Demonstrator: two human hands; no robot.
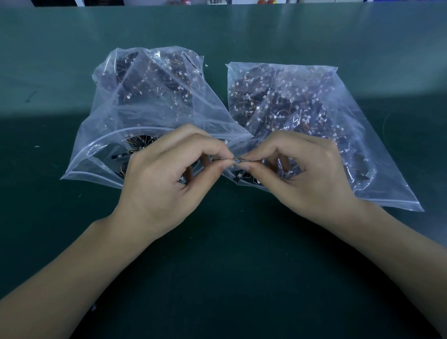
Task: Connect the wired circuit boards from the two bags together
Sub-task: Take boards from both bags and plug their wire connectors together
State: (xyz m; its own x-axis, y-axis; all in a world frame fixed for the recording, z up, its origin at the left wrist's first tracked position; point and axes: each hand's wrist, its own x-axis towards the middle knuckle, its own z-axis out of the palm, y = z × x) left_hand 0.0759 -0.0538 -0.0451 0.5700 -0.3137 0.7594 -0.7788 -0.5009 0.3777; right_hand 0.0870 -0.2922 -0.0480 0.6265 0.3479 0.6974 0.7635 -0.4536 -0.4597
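Pinching: left hand and right hand each nip a small connector, tips meeting at centre, over the bag mouths. Left bag at 11 o'clock, right bag at 1. Risk: misaligned plugs could bend pins; wires may snag plastic.

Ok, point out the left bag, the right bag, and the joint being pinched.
left bag (106, 128): head view, bare plastic front.
right bag (372, 140): head view, right side wall.
wire joint (237, 159): head view, between the fingertips.
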